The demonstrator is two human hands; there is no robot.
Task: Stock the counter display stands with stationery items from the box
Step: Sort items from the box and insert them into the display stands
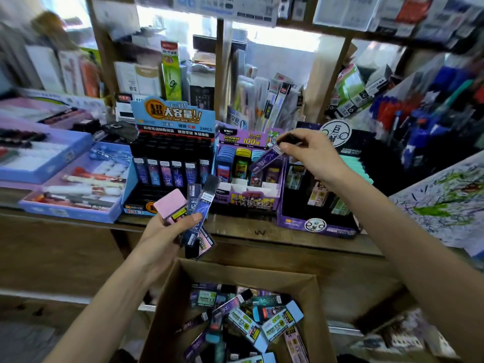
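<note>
Left hand (167, 231) closed in a grip, right hand (311, 153) pinching, arm extended.

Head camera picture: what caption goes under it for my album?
Right hand lowers a purple lead case toward the purple display stand; left hand holds more.

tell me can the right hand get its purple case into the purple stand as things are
Probably yes. The right hand holds the purple case tilted just above the purple stand, whose front slots look empty and open from above. Nothing sits between them; the left hand is lower and off to the side.
</note>
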